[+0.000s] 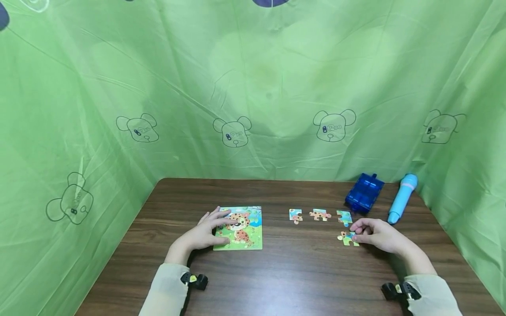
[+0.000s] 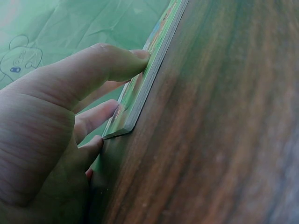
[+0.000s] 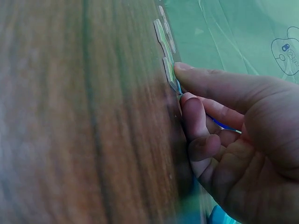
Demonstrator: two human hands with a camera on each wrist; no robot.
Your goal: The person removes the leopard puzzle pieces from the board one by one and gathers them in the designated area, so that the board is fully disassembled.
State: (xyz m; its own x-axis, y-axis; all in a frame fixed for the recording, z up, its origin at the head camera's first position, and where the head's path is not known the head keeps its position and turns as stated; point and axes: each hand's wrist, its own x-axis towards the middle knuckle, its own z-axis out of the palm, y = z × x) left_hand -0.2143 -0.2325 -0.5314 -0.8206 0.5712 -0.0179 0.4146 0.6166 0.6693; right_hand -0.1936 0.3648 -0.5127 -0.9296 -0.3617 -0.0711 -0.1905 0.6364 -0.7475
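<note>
My left hand (image 1: 203, 232) rests on the left side of a flat square leopard puzzle (image 1: 250, 230). Its thumb presses the puzzle's face, and the other fingers spread over its left part and edge, as the left wrist view (image 2: 135, 102) of the puzzle's corner also shows. At the right, my right hand (image 1: 379, 235) pinches the edge of a loose puzzle piece (image 1: 347, 239) between thumb and index finger. In the right wrist view the thumb lies on that piece (image 3: 169, 74), and the remaining fingers are curled. Just behind it is a blue-and-green puzzle piece (image 1: 345, 217).
Two more loose pieces, one blue-topped (image 1: 295, 215) and one spotted (image 1: 319, 214), lie between the puzzle and my right hand. Behind that hand are a transparent blue box (image 1: 364, 193) and a light-blue toy microphone (image 1: 402, 199). A green curtain (image 1: 269, 162) borders the wooden table (image 1: 276, 281).
</note>
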